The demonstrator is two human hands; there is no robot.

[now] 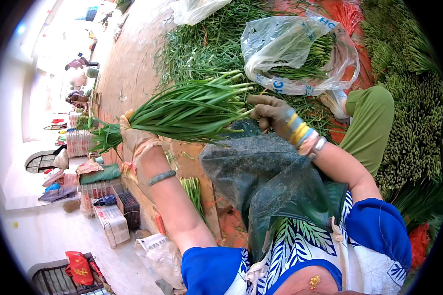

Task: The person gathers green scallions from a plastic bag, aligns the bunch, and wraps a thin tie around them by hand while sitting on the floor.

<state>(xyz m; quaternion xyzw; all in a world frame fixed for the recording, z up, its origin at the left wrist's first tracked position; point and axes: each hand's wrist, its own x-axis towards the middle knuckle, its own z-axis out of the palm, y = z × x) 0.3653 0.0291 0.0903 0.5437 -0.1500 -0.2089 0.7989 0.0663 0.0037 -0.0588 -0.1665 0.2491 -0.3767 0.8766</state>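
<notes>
My left hand [138, 138], in a thin pale glove, grips a bunch of green garlic chives [192, 107] around its leafy end. The bunch lies level, with pale cut stem ends pointing right. At those ends is my right hand [273, 114], in a soiled glove with a yellow and blue striped cuff. Its fingers are partly spread, and one stem tip reaches them; whether they pinch it I cannot tell. Below the bunch, a dusty dark green apron [265, 169] covers my lap. More chives [192, 193] rest on a wooden board [208, 195] beside my left forearm.
Loose chive leaves [203, 51] litter the floor ahead. A clear plastic bag [273, 40] with chives inside lies beyond my right hand. Dense rows of bundled chives [409, 107] line the right side. Crates [110, 221] stand at left; people [77, 97] are farther off.
</notes>
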